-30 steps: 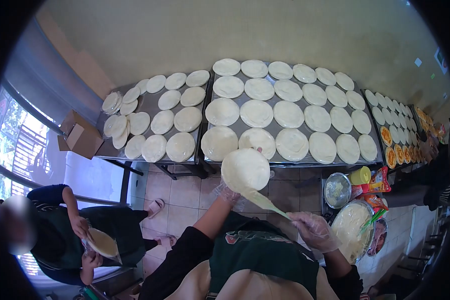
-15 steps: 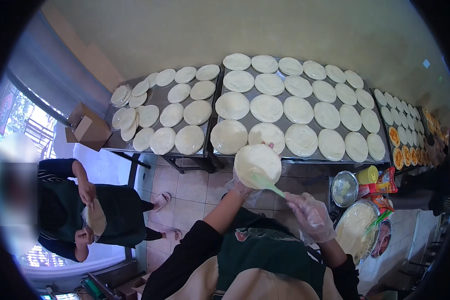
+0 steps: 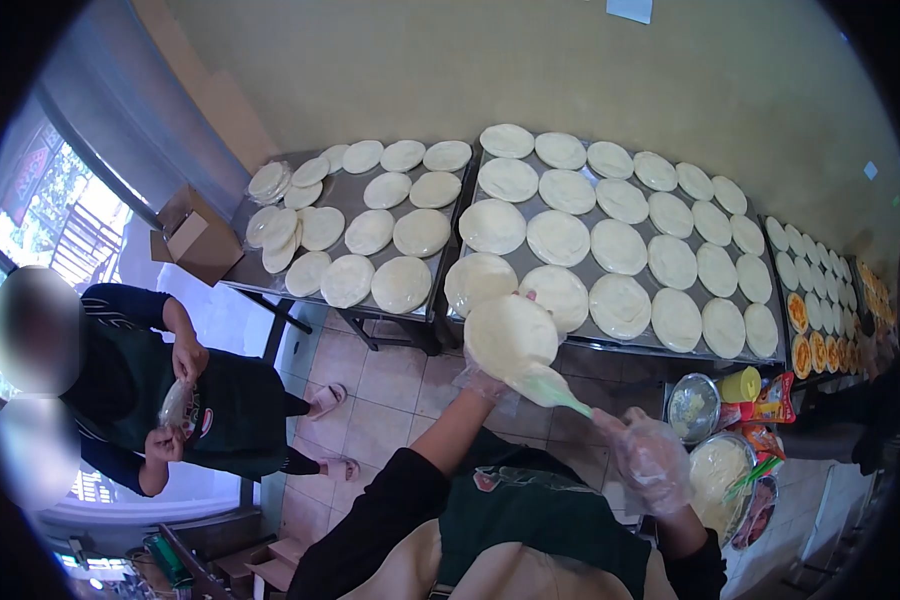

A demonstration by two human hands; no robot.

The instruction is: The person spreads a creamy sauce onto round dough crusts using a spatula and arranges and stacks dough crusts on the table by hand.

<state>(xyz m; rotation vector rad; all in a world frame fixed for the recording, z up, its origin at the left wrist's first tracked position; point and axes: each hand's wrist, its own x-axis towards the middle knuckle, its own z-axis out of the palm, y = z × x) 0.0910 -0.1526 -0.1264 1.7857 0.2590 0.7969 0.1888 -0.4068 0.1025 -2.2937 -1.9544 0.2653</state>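
My left hand [image 3: 489, 382], in a clear plastic glove, holds up a round pale dough disc [image 3: 511, 336] from below, with a fingertip showing at its far edge. In my gloved right hand [image 3: 650, 458] is the handle of a pale green spatula [image 3: 552, 389]. Its blade lies on the near right edge of the disc and carries a creamy white paste. Just beyond my left hand, rows of similar discs cover the metal table [image 3: 582, 345].
A bowl of cream [image 3: 722, 478], a smaller metal bowl [image 3: 693, 405] and a yellow container [image 3: 739, 385] stand at the right. At the left, a person in a dark apron [image 3: 232, 415] handles a plastic-wrapped item. A cardboard box [image 3: 198, 240] is beside the left table [image 3: 368, 307].
The spatula has swept over the disc to its near right edge. The view has shifted. The person at the left has turned the held item edge-on.
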